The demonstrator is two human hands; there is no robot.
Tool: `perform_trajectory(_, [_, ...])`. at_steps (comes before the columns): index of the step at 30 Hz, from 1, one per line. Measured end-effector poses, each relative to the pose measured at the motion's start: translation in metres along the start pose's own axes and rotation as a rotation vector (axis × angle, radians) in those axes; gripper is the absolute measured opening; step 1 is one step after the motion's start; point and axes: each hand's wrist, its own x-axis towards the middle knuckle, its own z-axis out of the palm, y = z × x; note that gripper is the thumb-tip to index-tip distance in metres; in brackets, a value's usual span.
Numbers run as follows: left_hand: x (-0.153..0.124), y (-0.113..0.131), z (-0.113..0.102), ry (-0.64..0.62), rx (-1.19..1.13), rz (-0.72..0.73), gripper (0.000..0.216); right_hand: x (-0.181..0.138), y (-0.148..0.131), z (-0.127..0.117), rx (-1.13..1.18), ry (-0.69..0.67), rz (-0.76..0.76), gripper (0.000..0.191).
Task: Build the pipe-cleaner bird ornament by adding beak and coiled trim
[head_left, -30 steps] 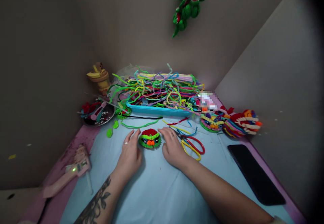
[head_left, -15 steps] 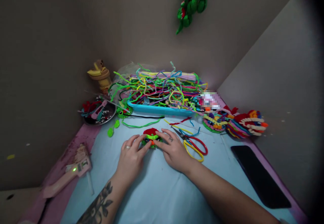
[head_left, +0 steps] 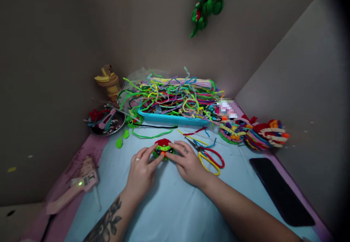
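Note:
Between my hands, on the light blue cloth (head_left: 175, 202), is a small fuzzy pipe-cleaner figure (head_left: 163, 143). It has a red top, a bright green band, dark eyes and an orange bit at the front. My left hand (head_left: 142, 167) grips its left side with thumb and fingers. On the other side, my right hand (head_left: 188, 163) has its fingers closed on the figure's right edge. Fingertips hide parts of its lower sides. Just right of my right hand lie scissors (head_left: 209, 154) with one red and one yellow handle, blades pointing up and left.
A blue tray (head_left: 175, 118) heaped with pipe cleaners stands at the back. Left are a metal dish (head_left: 117, 123) with clips and a pink glue gun (head_left: 79, 191), its green light on. Right are a black phone (head_left: 281, 191) and colourful fuzzy pieces (head_left: 265, 136).
Both hands stay almost in place on the figure. The figure has tilted slightly, and its red top and green band look a little different.

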Motion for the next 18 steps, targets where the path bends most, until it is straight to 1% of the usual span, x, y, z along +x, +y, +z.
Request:
perform_trajectory(3, [0.0007, 0.0016, 0.0015, -0.022, 0.014, -0.024, 0.061, 0.0005, 0.0002, 0.0011, -0.018, -0.030, 0.024, 0.053])
perform_trajectory(6, [0.0008, 0.0020, 0.0021, 0.001, -0.033, -0.043, 0.057, 0.0012, 0.0004, 0.0010, 0.016, -0.024, 0.035, 0.052])
perform_trajectory(9, [0.0011, 0.0006, 0.0024, 0.052, -0.116, -0.089, 0.049, 0.0022, -0.0006, 0.0000, 0.072, -0.008, 0.053, 0.056])
perform_trajectory(12, [0.0022, -0.0016, 0.0047, 0.101, -0.165, -0.177, 0.036, 0.0034, -0.0028, 0.0001, 0.077, -0.043, 0.112, 0.060])
perform_trajectory(16, [0.0038, -0.0039, 0.0075, 0.124, -0.151, -0.251, 0.026, 0.0031, -0.0044, 0.0037, 0.062, -0.113, 0.151, 0.065])
perform_trajectory(18, [0.0025, -0.0051, 0.0024, 0.143, -0.108, -0.259, 0.023, 0.0011, -0.0034, 0.0061, 0.034, -0.065, 0.147, 0.067])
